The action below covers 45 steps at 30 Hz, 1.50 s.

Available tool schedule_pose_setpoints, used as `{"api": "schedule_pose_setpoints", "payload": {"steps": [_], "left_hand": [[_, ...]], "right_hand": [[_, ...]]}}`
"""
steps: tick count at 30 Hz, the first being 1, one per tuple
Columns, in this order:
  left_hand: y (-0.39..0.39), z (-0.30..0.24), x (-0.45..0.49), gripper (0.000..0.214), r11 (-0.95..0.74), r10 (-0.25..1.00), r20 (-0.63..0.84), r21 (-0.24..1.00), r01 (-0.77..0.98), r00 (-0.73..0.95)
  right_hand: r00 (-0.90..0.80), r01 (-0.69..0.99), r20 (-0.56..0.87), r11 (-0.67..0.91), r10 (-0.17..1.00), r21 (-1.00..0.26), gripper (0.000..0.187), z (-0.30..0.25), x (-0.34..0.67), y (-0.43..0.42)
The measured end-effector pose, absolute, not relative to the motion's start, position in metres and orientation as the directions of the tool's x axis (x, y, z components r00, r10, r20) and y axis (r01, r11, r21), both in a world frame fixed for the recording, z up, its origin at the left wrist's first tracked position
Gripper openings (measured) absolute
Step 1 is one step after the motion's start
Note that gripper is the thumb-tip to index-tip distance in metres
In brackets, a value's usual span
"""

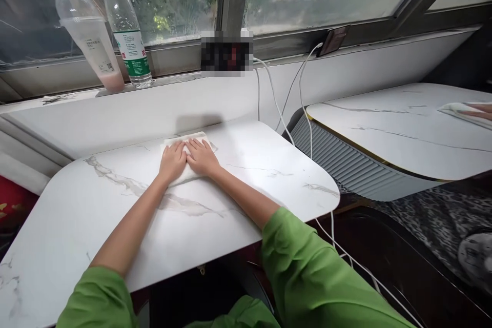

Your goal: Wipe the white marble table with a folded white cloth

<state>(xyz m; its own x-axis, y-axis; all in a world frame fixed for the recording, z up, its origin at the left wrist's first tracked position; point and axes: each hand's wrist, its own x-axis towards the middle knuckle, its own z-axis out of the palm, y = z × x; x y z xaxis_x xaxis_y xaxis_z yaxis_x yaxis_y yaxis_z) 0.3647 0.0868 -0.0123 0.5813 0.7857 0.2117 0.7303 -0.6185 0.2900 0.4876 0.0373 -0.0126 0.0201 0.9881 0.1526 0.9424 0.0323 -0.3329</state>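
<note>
A folded white cloth (186, 173) lies on the white marble-patterned table (96, 210), close to its back edge by the wall. My left hand (172, 161) rests flat on the left part of the cloth, fingers stretched out and pointing away from me. Beside it, my right hand (202, 157) presses flat on the cloth's right part, with its fingers spread. The two hands nearly touch at the thumbs. Both arms reach forward from green sleeves. Much of the cloth's middle is covered by the hands.
On the window ledge stand a lidded plastic cup (92, 46) with a little pink drink and a green-capped water bottle (130, 46). White cables (274, 95) hang down by the table's right end. Another person's hand (478, 111) is on a cloth on the second table (400, 143).
</note>
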Motion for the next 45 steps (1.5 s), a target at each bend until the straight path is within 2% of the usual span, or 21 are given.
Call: {"api": "schedule_pose_setpoints", "payload": {"steps": [5, 10, 15, 19, 23, 30, 33, 39, 45], "left_hand": [[0.025, -0.011, 0.327, 0.048, -0.669, 0.74, 0.177, 0.283, 0.687, 0.648], [-0.033, -0.011, 0.286, 0.051, -0.694, 0.717, 0.146, 0.245, 0.677, 0.682], [-0.058, -0.014, 0.258, 0.055, -0.666, 0.74, 0.077, 0.223, 0.712, 0.668], [-0.036, -0.019, 0.252, 0.053, -0.61, 0.786, 0.106, 0.29, 0.737, 0.609], [0.016, -0.018, 0.256, 0.051, -0.581, 0.812, 0.152, 0.293, 0.759, 0.563], [0.134, -0.015, 0.272, 0.043, -0.58, 0.814, 0.274, 0.317, 0.751, 0.512], [0.166, -0.014, 0.279, 0.042, -0.579, 0.815, 0.28, 0.339, 0.742, 0.508], [0.182, -0.02, 0.282, 0.04, -0.596, 0.798, 0.332, 0.323, 0.735, 0.502], [0.164, -0.025, 0.276, 0.045, -0.627, 0.769, 0.316, 0.206, 0.751, 0.556]], "right_hand": [[-0.078, 0.927, 0.062, 0.096, 0.995, -0.363, 0.059, -0.008, 0.465, -0.033], [-0.135, 0.933, 0.115, 0.165, 0.984, -0.32, 0.061, -0.012, 0.427, -0.098], [-0.254, 0.912, 0.133, 0.283, 0.958, -0.298, 0.063, -0.012, 0.406, -0.11], [-0.282, 0.916, 0.217, 0.33, 0.934, -0.228, 0.063, -0.012, 0.403, -0.079], [-0.318, 0.91, 0.258, 0.37, 0.912, -0.186, 0.06, -0.015, 0.404, -0.022], [-0.243, 0.927, 0.261, 0.303, 0.934, -0.222, 0.056, -0.018, 0.409, 0.097], [-0.194, 0.934, 0.276, 0.263, 0.941, -0.241, 0.055, -0.021, 0.413, 0.129], [-0.181, 0.929, 0.33, 0.271, 0.927, -0.251, 0.052, -0.026, 0.418, 0.145], [-0.15, 0.945, 0.307, 0.228, 0.94, -0.236, 0.056, -0.024, 0.411, 0.122]]}}
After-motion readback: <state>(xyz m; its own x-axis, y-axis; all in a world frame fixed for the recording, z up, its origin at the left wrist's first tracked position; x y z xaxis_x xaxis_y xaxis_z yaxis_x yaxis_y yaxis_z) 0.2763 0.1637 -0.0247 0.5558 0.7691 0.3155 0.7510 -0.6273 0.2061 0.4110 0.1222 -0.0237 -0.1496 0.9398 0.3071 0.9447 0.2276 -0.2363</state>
